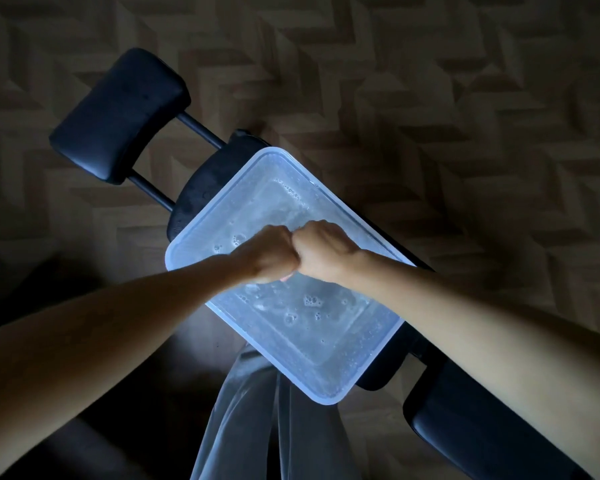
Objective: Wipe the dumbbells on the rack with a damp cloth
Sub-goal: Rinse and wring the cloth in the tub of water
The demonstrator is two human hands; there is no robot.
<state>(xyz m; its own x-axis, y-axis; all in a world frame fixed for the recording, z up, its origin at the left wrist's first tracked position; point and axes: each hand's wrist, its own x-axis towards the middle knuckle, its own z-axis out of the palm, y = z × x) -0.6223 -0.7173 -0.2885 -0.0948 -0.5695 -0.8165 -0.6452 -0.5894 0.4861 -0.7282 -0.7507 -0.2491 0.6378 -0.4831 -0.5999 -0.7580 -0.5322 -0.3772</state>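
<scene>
we hold our left hand (267,254) and right hand (321,251) as tight fists pressed together over the soapy tub (378,368) on the bench (118,112), probably wringing a barely visible cloth (286,278) so drips fall back in; no dumbbells show.

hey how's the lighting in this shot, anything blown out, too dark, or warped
Head view: the room is dim, and the translucent tub glows pale blue, the brightest area; the bench pads and lower left corner sink into near black; the left hand and right hand are evenly lit, fists closed together; wide-angle stretch enlarges the forearms at the frame edges.
</scene>
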